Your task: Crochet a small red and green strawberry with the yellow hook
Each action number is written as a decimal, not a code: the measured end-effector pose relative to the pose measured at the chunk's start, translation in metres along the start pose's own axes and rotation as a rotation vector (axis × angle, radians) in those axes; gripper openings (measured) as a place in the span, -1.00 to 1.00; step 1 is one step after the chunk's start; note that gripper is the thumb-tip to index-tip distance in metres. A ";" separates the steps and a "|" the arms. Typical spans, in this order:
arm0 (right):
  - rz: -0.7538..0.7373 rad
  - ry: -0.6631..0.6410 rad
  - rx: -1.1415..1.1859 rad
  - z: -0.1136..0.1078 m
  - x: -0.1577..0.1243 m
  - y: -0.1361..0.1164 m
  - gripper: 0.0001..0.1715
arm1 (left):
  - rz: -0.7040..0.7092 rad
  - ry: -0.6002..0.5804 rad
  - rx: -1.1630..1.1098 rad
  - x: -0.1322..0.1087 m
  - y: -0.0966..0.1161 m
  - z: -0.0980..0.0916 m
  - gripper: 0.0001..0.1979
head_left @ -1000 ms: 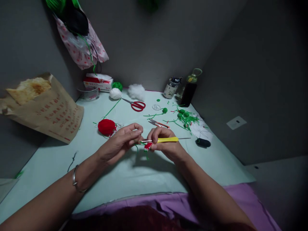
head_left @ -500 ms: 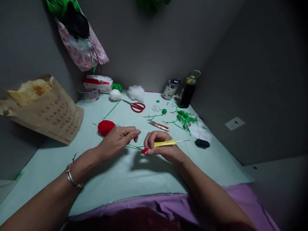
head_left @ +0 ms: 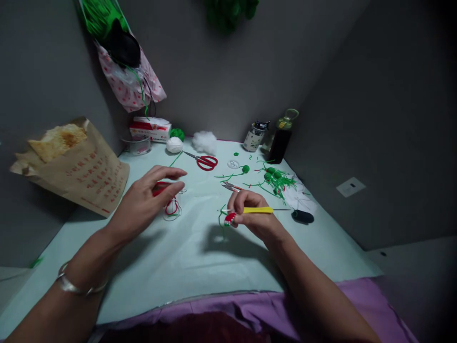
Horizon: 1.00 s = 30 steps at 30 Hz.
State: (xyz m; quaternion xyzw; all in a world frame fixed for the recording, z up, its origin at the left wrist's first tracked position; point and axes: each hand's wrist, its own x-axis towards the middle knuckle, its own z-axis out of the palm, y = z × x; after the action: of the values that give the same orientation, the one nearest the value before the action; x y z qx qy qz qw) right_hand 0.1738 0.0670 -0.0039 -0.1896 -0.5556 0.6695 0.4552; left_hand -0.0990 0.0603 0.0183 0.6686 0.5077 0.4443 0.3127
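Note:
My right hand (head_left: 255,219) grips a crochet hook with a yellow handle (head_left: 257,210), its metal tip pointing left. Pinched in the same fingers is a small crocheted piece (head_left: 230,218) in red, white and green, from which green yarn ends (head_left: 221,224) hang. On the left, my left hand (head_left: 139,200) hovers with thumb and fingers apart, holding nothing. Behind it the red yarn ball (head_left: 161,187) is mostly hidden, with loose red and white strands (head_left: 172,209) beside it. Thread snips (head_left: 232,186) lie just beyond my right hand, partly covered by it.
Red-handled scissors (head_left: 207,163), a white yarn ball (head_left: 174,145) and white stuffing (head_left: 204,142) lie farther back. Green crocheted pieces (head_left: 276,177) and a dark spool (head_left: 303,216) are on the right. A paper food bag (head_left: 89,176) stands left; a bottle (head_left: 280,143) stands back right.
My left hand has moved left and up, away from the green yarn near the crocheted piece, and its fingers have spread. The right hand still holds hook and piece; the view has shifted slightly.

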 end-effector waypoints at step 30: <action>0.043 0.485 -0.298 0.052 -0.052 0.003 -0.79 | -0.283 -0.082 -0.658 -0.057 0.038 0.083 -0.46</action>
State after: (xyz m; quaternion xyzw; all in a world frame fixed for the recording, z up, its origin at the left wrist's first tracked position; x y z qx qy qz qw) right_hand 0.1600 -0.0056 -0.0032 -0.4207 -0.5185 0.5251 0.5277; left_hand -0.0129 -0.0028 0.0012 0.4725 0.4122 0.5090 0.5897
